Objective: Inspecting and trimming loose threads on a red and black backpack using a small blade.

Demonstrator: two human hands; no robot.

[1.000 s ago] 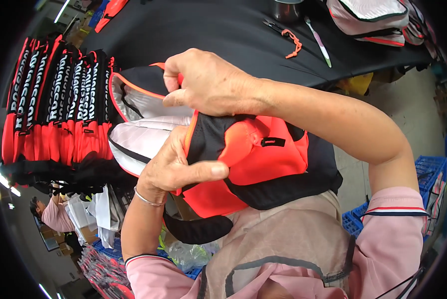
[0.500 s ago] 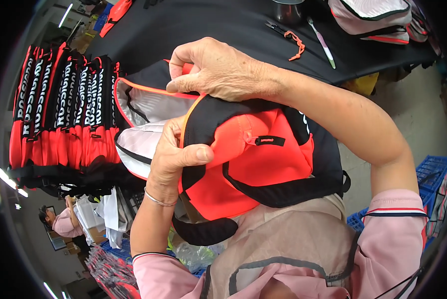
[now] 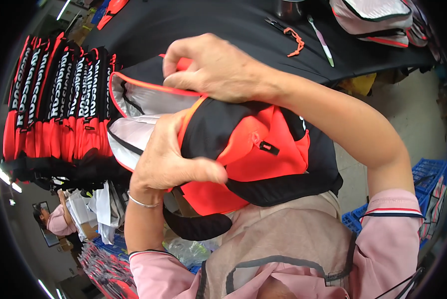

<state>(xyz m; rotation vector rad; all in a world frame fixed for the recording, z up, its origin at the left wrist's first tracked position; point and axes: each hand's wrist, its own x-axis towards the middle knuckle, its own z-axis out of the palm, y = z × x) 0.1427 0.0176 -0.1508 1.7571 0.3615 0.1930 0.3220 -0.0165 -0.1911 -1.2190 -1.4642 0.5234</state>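
A red-orange and black fabric bag (image 3: 283, 154) with orange-bound edges and a pale silvery lining (image 3: 151, 104) lies tilted against my lap and the table's edge. My left hand (image 3: 166, 159) grips its near bound edge, the thumb stretched over the outside and the fingers hidden in the opening. Across the top reaches my right hand (image 3: 216, 70), thumb and forefinger curled together on the far part of the rim. A zip pull with a black tab (image 3: 269, 147) sits on the red front. Below it, a wide black strap (image 3: 273, 189) hangs over my lap.
At left stands a row of red and black bags (image 3: 59, 99). Small snips (image 3: 278, 25) with an orange cord, a toothbrush (image 3: 323, 42) and a dark metal cup (image 3: 289, 9) lie on the black-covered table. Blue crates (image 3: 428, 174) are at right. Another person (image 3: 59, 222) works far left.
My left hand has shifted slightly left and down, its thumb straightening to the right over the bag. The zip tab has swung downward. My right hand keeps nearly the same place.
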